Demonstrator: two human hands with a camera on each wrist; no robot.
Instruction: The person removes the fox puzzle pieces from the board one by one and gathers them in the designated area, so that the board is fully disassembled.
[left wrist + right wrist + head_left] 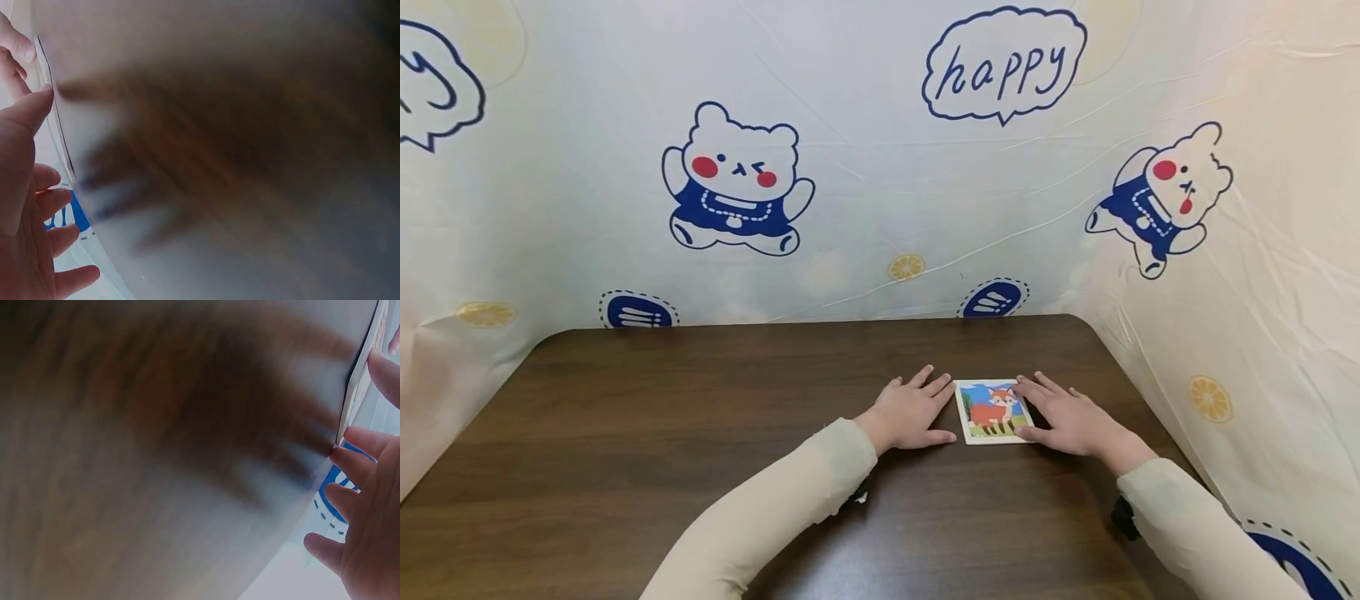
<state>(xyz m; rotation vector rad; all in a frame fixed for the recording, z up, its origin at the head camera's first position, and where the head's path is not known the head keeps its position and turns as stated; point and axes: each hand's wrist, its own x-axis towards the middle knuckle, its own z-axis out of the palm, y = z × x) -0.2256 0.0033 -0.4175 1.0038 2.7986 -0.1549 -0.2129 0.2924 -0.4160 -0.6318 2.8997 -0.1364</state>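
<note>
A flat, white-bordered square picture board with an orange fox on it lies on the dark wooden table, right of centre in the head view. At its left edge is my left hand, fingers spread and fairly straight, the fingertips right at the border. From the other side my right hand rests its fingertips and thumb over the right border, fingers extended. The right wrist view shows the board's thin edge beside the thumb and fingertips. In the left wrist view the thumb is close by the board's edge.
The brown table has rounded far corners. Behind it and along the right side hangs a pale curtain printed with bears and the word "happy". Both forearms, in light sleeves, reach in from the front.
</note>
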